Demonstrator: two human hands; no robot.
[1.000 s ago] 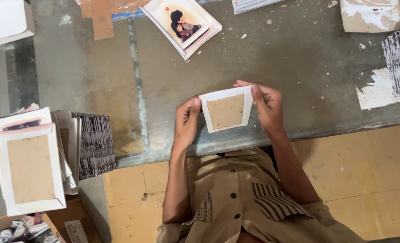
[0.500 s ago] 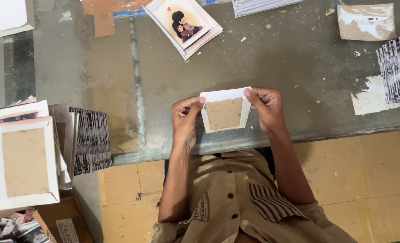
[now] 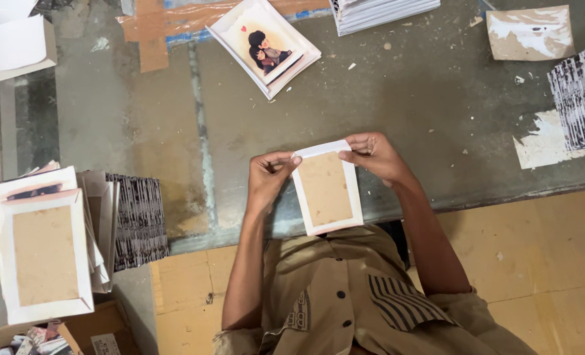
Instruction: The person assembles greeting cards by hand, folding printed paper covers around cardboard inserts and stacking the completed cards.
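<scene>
I hold a small card (image 3: 326,189) with a brown board centre and a white paper border, upright over the near edge of the grey table (image 3: 397,92). My left hand (image 3: 270,176) pinches its upper left corner. My right hand (image 3: 372,155) grips the top right edge, fingers pressing on the folded white border. The card's long side points away from me.
A stack of finished picture cards (image 3: 265,46) with a cartoon couple lies at the back. At the left a pile of brown-and-white boards (image 3: 46,253) rests beside a bundle of printed sheets (image 3: 136,220). More printed sheets (image 3: 580,102), torn paper and a white stack (image 3: 381,10) lie at the right and rear.
The card has turned from lying sideways to standing lengthwise. Both hands have shifted to its top corners.
</scene>
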